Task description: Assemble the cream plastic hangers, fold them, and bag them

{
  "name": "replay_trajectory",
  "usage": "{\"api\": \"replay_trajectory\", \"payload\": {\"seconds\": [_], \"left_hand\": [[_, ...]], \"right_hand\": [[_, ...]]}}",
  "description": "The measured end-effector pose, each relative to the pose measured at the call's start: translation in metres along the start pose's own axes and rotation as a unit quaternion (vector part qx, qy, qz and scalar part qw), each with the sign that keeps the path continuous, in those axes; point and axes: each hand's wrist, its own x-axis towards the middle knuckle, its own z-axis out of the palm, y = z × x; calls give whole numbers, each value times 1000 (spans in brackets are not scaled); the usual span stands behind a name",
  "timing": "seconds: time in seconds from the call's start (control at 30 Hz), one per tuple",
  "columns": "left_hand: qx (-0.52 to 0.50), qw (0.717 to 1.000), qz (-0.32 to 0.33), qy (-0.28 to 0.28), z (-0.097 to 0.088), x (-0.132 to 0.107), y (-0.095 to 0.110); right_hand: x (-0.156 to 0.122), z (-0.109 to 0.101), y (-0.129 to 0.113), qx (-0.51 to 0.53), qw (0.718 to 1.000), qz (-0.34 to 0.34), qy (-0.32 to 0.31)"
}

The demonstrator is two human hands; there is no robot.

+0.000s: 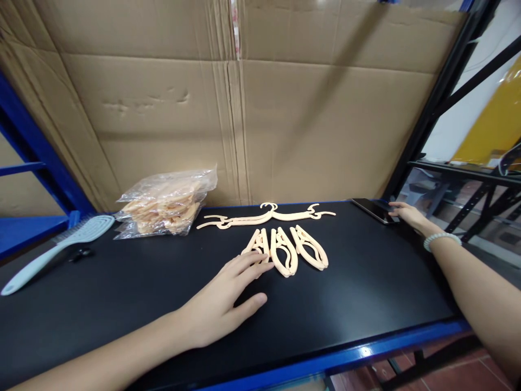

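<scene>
Three folded cream travel hangers lie in a row on the black tabletop. My left hand (228, 298) reaches over the left folded hanger (257, 241), fingers stretched and thumb apart, partly covering it. Its fingertips come close to the middle folded hanger (284, 252); the right folded hanger (310, 248) lies beyond. Behind the row, an unfolded hanger (271, 216) is spread flat with its hook towards the cardboard. Far to the right, my right hand (409, 216), with a beaded bracelet on the wrist, touches the edge of a dark phone or tablet (372, 209) with extended fingers.
Clear plastic bags (165, 203) of cream pieces are stacked at the back left. A pale blue hairbrush (61, 247) lies farther left, beside a small black object (81, 254). Tall cardboard (325, 119) backs the blue-edged table (345, 304). Black metal framing (431, 114) stands at right.
</scene>
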Motion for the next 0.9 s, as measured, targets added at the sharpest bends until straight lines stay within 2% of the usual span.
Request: {"api": "replay_trajectory", "payload": {"seconds": [0.2,0.33,0.47,0.73,0.83,0.9], "left_hand": [[14,1000,4,-1,2,-1,-5],[19,1000,9,8,3,-1,-7],[16,1000,12,8,3,-1,-6],[13,1000,8,0,4,-1,-9],[15,1000,5,-5,4,-1,-9],[15,1000,4,-4,4,-1,-8]], "right_hand": [[5,5,1,65,991,118,-26],[12,7,3,88,986,139,-41],[13,6,7,100,984,132,-60],[12,6,9,72,992,92,-54],[14,7,9,32,998,48,-16],[14,7,9,-3,999,-4,39]]}}
